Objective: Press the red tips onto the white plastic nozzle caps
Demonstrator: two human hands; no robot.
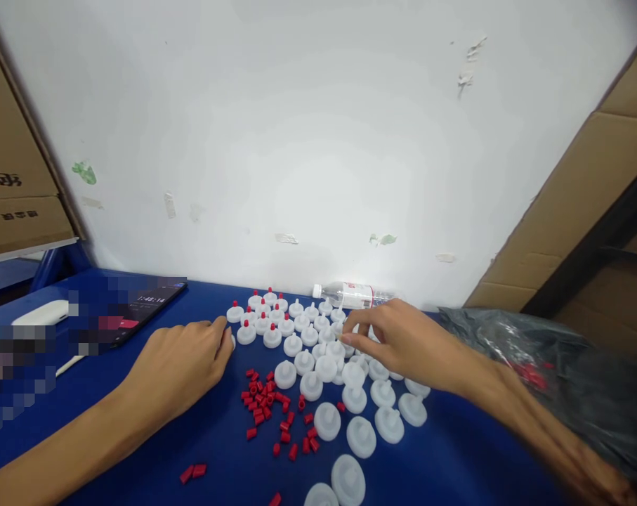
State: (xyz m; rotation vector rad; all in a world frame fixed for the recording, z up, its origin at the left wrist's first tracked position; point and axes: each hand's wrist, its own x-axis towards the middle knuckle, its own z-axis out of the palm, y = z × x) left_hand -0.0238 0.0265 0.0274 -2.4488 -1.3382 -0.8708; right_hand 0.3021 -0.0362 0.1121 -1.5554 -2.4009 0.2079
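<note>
My left hand (pixel 196 355) is closed at the left edge of the group, fingers curled around a white spout cap (pixel 233 342) that mostly hides behind them. Over the right side of the group, my right hand (pixel 395 337) pinches at the spout of a white cap (pixel 346 343), thumb and forefinger close together. Between the hands stand many round white spout caps (pixel 311 385). Those at the back left carry small red tips, such as the capped one (pixel 272 336). Loose red tips (pixel 258 404) lie piled in front of them.
A clear plastic bottle (pixel 357 295) lies along the white wall (pixel 307 140). On the left are a phone (pixel 152 309) and a white object (pixel 41 313). A dark plastic bag (pixel 576 379) with red pieces sits at right on the blue table (pixel 218 436). Cardboard (pixel 555 204) flanks the wall.
</note>
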